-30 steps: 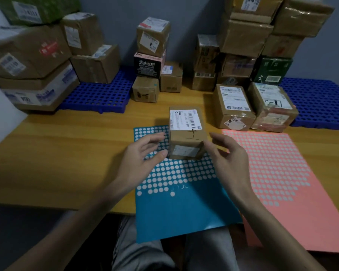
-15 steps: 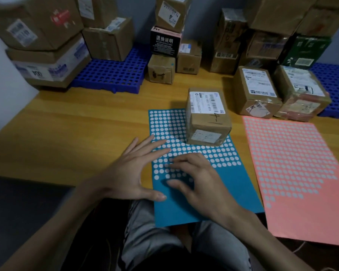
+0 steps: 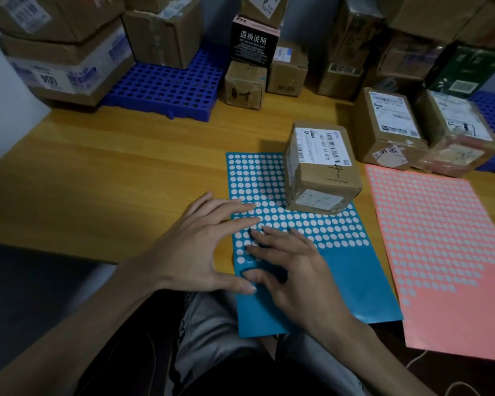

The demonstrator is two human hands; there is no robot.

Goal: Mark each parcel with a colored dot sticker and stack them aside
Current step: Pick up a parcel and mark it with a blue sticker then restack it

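Parcel (image 3: 322,167) atop blue sheet (image 3: 355,281), hands (image 3: 195,247) (image 3: 295,275) at left edge

A parcel (image 3: 322,167) sits upper right on the centre sheet (image 3: 340,281); a second sheet (image 3: 455,295) lies right of it, stacked boxes (image 3: 69,52) along the top

The tabletop (image 3: 112,181) is honey-yellow wood with a fine lengthwise grain. On it the blue sticker sheet (image 3: 355,281) is bright turquoise, its upper part filled with neat rows of whitish dots. The salmon sticker sheet (image 3: 469,324) carries rows of pale grey-blue dots. The parcel (image 3: 320,167) is brown cardboard with a white barcode label and black pen marks. Behind lie a royal-blue pallet (image 3: 166,87) gridded with round holes, a black box (image 3: 252,44) with white lettering, and a dark green box (image 3: 469,72).
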